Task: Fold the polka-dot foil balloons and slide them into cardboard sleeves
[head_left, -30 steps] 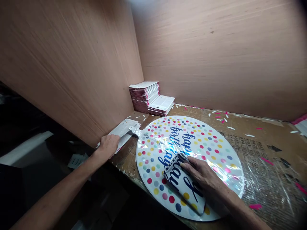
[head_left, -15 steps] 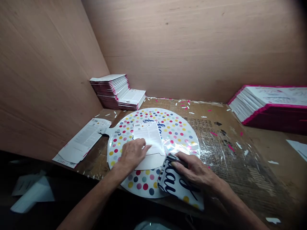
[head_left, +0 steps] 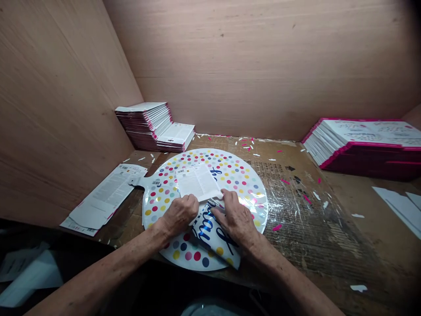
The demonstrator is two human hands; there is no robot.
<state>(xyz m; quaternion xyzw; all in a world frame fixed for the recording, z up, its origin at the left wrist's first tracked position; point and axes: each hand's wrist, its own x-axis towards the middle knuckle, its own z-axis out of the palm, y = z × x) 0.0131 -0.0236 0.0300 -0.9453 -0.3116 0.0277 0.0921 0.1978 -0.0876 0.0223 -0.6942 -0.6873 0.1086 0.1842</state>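
Note:
A flat round foil balloon (head_left: 243, 184) with coloured dots lies in front of me, its neck pointing left. On top of it sits a white printed card packet (head_left: 194, 177), tilted, its near edge lifted toward my hands. My left hand (head_left: 182, 215) is closed at the packet's near left corner. With my right hand (head_left: 238, 219) I grip a folded foil balloon (head_left: 213, 235) with dark blue lettering, its upper end at the packet's near edge. The fingers of that hand also touch the packet's right corner. Whether the folded balloon's end is inside the packet is hidden.
Several flat printed packets (head_left: 105, 193) lie to the left. A stack of packets (head_left: 148, 125) stands in the back left corner, and a pink-edged stack (head_left: 368, 149) at the back right. Small paper scraps litter the taped cardboard surface (head_left: 302, 228). Wooden panels (head_left: 230, 66) enclose the back and left.
My right hand has brought the folded balloon left and up to the packet's near edge. My left hand has moved from the packet's face to its near left corner. The packet has tilted.

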